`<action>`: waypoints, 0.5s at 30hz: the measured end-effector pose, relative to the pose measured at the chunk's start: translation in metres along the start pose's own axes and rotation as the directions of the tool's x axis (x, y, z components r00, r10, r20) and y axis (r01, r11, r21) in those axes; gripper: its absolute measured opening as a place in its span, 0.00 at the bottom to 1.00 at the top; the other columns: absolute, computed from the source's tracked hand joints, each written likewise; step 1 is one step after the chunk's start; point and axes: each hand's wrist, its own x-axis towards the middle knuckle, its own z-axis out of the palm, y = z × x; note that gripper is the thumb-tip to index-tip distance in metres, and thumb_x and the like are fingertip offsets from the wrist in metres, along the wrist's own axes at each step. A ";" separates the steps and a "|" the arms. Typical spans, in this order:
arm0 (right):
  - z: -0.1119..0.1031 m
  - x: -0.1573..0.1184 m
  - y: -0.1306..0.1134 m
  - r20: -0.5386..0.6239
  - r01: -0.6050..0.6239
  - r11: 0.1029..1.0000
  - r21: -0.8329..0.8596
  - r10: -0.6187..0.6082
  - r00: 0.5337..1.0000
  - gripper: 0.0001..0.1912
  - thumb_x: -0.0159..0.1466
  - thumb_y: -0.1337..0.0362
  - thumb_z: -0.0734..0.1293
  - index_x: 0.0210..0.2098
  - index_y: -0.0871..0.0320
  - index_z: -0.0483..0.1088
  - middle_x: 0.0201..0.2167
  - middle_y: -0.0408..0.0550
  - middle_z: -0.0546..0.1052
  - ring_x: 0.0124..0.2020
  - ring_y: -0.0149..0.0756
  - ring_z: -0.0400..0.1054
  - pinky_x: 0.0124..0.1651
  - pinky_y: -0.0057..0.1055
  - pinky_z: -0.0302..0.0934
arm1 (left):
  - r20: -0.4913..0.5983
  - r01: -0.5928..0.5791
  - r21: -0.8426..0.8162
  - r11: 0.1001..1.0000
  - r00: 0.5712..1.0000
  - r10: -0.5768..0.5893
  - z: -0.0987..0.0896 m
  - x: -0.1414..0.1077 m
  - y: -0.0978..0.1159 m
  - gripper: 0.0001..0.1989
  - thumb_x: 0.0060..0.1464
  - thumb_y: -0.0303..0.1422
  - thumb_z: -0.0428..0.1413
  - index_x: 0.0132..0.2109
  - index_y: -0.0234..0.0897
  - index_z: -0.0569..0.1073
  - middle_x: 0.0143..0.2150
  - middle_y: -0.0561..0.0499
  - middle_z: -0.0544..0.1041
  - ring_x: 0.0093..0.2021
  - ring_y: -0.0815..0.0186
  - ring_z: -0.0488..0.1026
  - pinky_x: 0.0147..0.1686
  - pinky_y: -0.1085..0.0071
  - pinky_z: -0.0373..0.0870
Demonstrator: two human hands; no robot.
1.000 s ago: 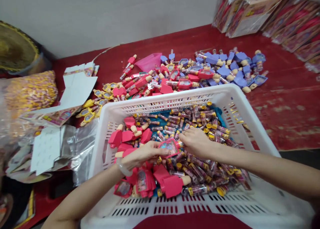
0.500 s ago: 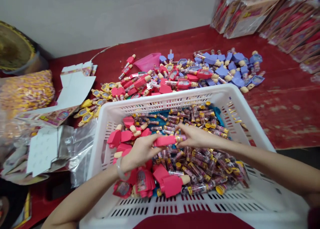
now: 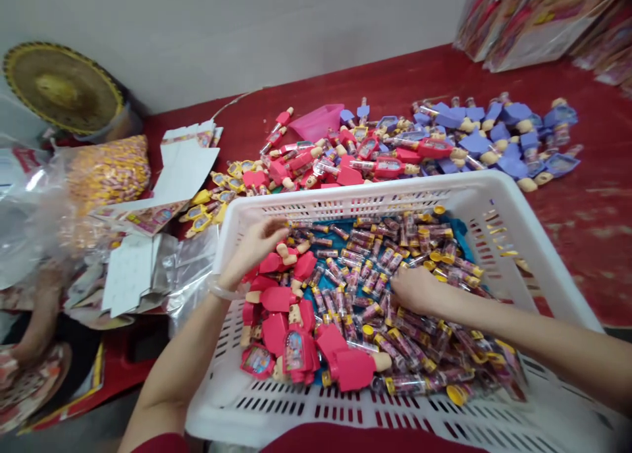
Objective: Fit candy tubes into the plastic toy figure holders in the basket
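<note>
A white plastic basket (image 3: pixel 375 193) holds small clear tubes with yellow caps (image 3: pixel 340 301) and, on its left side, red plastic toy pieces with cream knobs (image 3: pixel 279 298). My left hand (image 3: pixel 257 245) hovers over the far left part of the basket, beside the red pieces. Its fingers are partly stretched and apart, with nothing seen in them. Down among the tubes, right of the basket's middle, my right hand (image 3: pixel 415 288) has its fingers bent together. What they pinch, if anything, is hidden.
Behind the basket lie purple toy pieces (image 3: pixel 474 137), more red ones (image 3: pixel 340 157), yellow ones (image 3: pixel 210 209) and a pink scoop-like piece (image 3: pixel 316 122). Wrapped packs (image 3: pixel 543 35) stand back right. At left are cards (image 3: pixel 182 163), a bag of small yellow items (image 3: pixel 111 176) and another person's arm (image 3: pixel 44 308).
Both hands held a red piece and a tube together before. The hands have parted: left towards the red pieces, right down into the tubes. The view has turned left.
</note>
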 end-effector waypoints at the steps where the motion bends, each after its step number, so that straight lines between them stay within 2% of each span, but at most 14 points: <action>1: 0.005 0.003 0.000 0.023 0.005 1.000 0.000 -0.005 1.000 0.05 0.56 0.70 0.67 0.28 0.65 0.75 0.32 0.68 0.77 0.35 0.54 0.75 0.34 0.41 0.66 | 0.051 -0.019 0.229 0.973 0.999 0.007 0.004 -0.004 -0.007 0.22 0.59 0.41 0.51 0.55 0.32 0.67 0.50 0.39 0.74 0.48 0.54 0.73 0.49 0.59 0.68; 3: 0.009 0.007 0.001 0.057 0.019 1.000 0.005 -0.019 0.998 0.03 0.54 0.70 0.68 0.26 0.64 0.75 0.30 0.65 0.78 0.35 0.53 0.75 0.33 0.40 0.65 | 0.121 -0.061 0.495 0.866 0.993 0.001 0.017 -0.012 -0.018 0.24 0.54 0.38 0.57 0.55 0.33 0.67 0.52 0.37 0.72 0.53 0.48 0.68 0.52 0.53 0.64; 5: 0.008 0.009 0.005 0.077 0.038 0.999 0.012 -0.039 0.996 0.03 0.53 0.69 0.68 0.27 0.63 0.74 0.29 0.62 0.78 0.35 0.52 0.75 0.33 0.38 0.65 | 0.117 -0.062 0.574 0.816 0.993 -0.007 0.034 -0.016 -0.023 0.26 0.47 0.32 0.61 0.54 0.32 0.67 0.57 0.32 0.66 0.58 0.39 0.61 0.52 0.44 0.60; 7: 0.002 0.009 0.008 0.076 0.060 0.998 0.024 -0.062 0.995 0.05 0.52 0.69 0.67 0.29 0.63 0.74 0.30 0.61 0.78 0.35 0.52 0.74 0.33 0.37 0.63 | 0.096 -0.050 0.624 0.780 0.995 -0.013 0.050 -0.016 -0.023 0.20 0.49 0.27 0.58 0.50 0.30 0.68 0.60 0.29 0.61 0.60 0.35 0.56 0.49 0.40 0.59; 8: -0.002 0.008 0.009 0.063 0.072 0.997 0.038 -0.074 0.995 0.07 0.53 0.68 0.67 0.31 0.63 0.73 0.31 0.61 0.78 0.35 0.51 0.74 0.32 0.36 0.62 | 0.091 -0.048 0.635 0.771 0.996 -0.013 0.054 -0.015 -0.022 0.15 0.51 0.26 0.55 0.48 0.30 0.69 0.60 0.28 0.61 0.60 0.35 0.56 0.48 0.41 0.61; 10: -0.012 0.004 0.010 0.026 0.101 0.992 0.082 -0.103 0.994 0.11 0.54 0.65 0.66 0.37 0.62 0.70 0.32 0.58 0.78 0.34 0.47 0.73 0.30 0.32 0.59 | 0.103 -0.067 0.644 0.762 0.995 0.001 0.054 -0.011 -0.015 0.09 0.53 0.25 0.53 0.43 0.31 0.69 0.56 0.29 0.64 0.58 0.39 0.59 0.46 0.47 0.65; 12: -0.024 -0.001 0.009 -0.029 0.138 0.977 0.162 -0.135 0.990 0.14 0.57 0.60 0.64 0.41 0.60 0.67 0.32 0.52 0.77 0.31 0.41 0.71 0.28 0.29 0.56 | 0.130 -0.110 0.637 0.763 0.991 0.034 0.045 -0.008 -0.005 0.07 0.54 0.29 0.54 0.41 0.33 0.68 0.48 0.35 0.69 0.52 0.47 0.65 0.44 0.54 0.67; 14: -0.035 -0.006 0.009 -0.106 0.175 0.949 0.262 -0.152 0.983 0.13 0.59 0.59 0.63 0.41 0.57 0.64 0.30 0.47 0.75 0.29 0.37 0.69 0.27 0.27 0.52 | 0.110 -0.099 0.489 0.866 0.993 0.052 0.036 -0.008 0.008 0.10 0.54 0.36 0.55 0.41 0.34 0.66 0.41 0.44 0.71 0.43 0.56 0.69 0.42 0.60 0.69; 15: -0.039 -0.008 0.008 -0.149 0.188 0.934 0.304 -0.148 0.978 0.12 0.59 0.59 0.62 0.41 0.57 0.63 0.29 0.46 0.74 0.28 0.36 0.68 0.27 0.26 0.51 | 0.095 -0.064 0.331 0.941 0.995 0.034 0.033 -0.010 0.015 0.13 0.54 0.39 0.55 0.40 0.35 0.65 0.37 0.47 0.71 0.39 0.60 0.70 0.39 0.63 0.70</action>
